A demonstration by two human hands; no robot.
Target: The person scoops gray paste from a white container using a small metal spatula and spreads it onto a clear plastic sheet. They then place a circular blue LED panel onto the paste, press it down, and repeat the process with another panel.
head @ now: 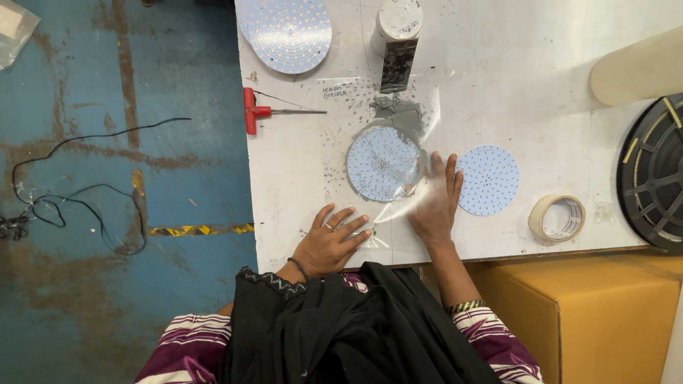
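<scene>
In the head view, a thin clear plastic film (398, 203), judged light, limp and slippery and best gripped at an edge, was pressed flat on the white table (498, 92) beside a round dotted disc (383, 163) by the spread left hand (329, 245) and the blurred, open-fingered right hand (435, 206).

Bright, even light falls from overhead on the white table (498, 85), which is close to washing out toward its far right corner. Shadows are short and soft: a dark one lies under the white cylinder (395, 25), a faint one beside the roll of tape (557, 217). The clear plastic sheet (420, 142) catches pale glare along its curved edge. The right hand (434, 206) is smeared by motion blur, while the left hand (329, 245) is sharp. The blue floor (107, 213) looks duller. Straight edges bend slightly near the frame's borders.
</scene>
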